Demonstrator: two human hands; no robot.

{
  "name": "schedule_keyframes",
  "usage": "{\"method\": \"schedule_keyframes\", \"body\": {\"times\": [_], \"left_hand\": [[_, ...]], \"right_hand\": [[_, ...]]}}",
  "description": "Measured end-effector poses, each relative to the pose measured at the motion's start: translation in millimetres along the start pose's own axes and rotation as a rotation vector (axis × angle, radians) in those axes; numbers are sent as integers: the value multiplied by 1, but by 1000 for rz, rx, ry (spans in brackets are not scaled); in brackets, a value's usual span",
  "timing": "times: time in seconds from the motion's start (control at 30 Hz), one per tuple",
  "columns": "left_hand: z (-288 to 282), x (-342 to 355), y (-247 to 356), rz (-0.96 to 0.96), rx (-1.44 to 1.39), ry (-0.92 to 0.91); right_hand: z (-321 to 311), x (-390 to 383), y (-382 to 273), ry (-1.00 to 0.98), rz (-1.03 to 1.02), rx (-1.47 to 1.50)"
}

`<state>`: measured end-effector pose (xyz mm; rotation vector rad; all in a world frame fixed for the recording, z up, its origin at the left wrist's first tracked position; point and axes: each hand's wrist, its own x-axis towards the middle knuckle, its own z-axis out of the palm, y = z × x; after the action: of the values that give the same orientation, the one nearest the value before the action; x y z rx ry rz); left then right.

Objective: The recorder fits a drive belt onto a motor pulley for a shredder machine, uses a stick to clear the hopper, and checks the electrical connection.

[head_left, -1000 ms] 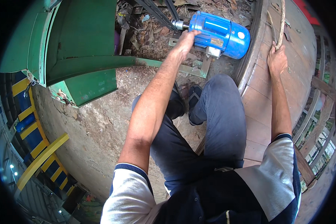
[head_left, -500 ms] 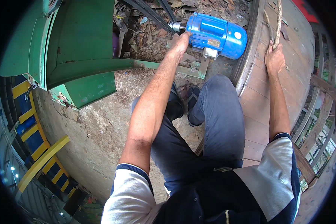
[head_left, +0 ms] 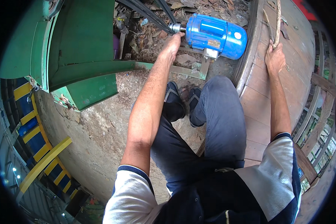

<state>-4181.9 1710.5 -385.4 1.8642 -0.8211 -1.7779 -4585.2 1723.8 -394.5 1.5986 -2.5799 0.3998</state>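
Observation:
A blue electric motor (head_left: 216, 35) lies at the far middle, its shaft pointing left. Black drive belts (head_left: 147, 15) run from the upper left down to a silver pulley (head_left: 174, 27) on that shaft. My left hand (head_left: 171, 44) is at the near side of the pulley, with a fingertip by the shaft. Its other fingers are mostly hidden behind the back of the hand, so its grip does not show. On the right, my right hand (head_left: 275, 59) is closed around a thin wooden stick (head_left: 278, 22) that points away from me.
Left stands a green metal housing (head_left: 80, 33) with a curved lower edge. A wooden plank surface (head_left: 257, 100) extends along my right. Dry leaves (head_left: 149, 37) litter the ground around the motor. Yellow metal bars (head_left: 44, 162) are at the lower left.
My left hand has shifted left from the motor's blue body to beside the pulley. My right hand keeps the stick, nearly unmoved. My left foot shows more.

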Motion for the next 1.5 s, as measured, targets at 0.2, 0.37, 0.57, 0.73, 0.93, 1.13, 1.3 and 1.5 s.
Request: {"method": "schedule_keyframes", "body": {"times": [0.2, 0.37, 0.57, 0.73, 0.93, 1.13, 1.3, 1.5], "left_hand": [[-26, 15, -7, 83, -85, 183], [-31, 32, -13, 215, -71, 480], [-26, 23, -5, 508, 64, 518], [-11, -3, 10, 552, 187, 613], [-12, -7, 14, 662, 193, 656], [-13, -4, 14, 645, 248, 682], [-13, -8, 17, 778, 224, 786], [-32, 4, 6, 830, 299, 709]], "right_hand": [[0, 0, 4, 15, -5, -19], [1, 0, -1, 13, -4, -6], [2, 1, 1, 11, -12, -9], [2, 1, 4, 21, -15, -20], [1, 1, 1, 6, -16, -9], [1, 0, -1, 6, -19, -8], [3, 2, 4, 7, -17, -21], [4, 2, 1, 5, -25, -4]]}}
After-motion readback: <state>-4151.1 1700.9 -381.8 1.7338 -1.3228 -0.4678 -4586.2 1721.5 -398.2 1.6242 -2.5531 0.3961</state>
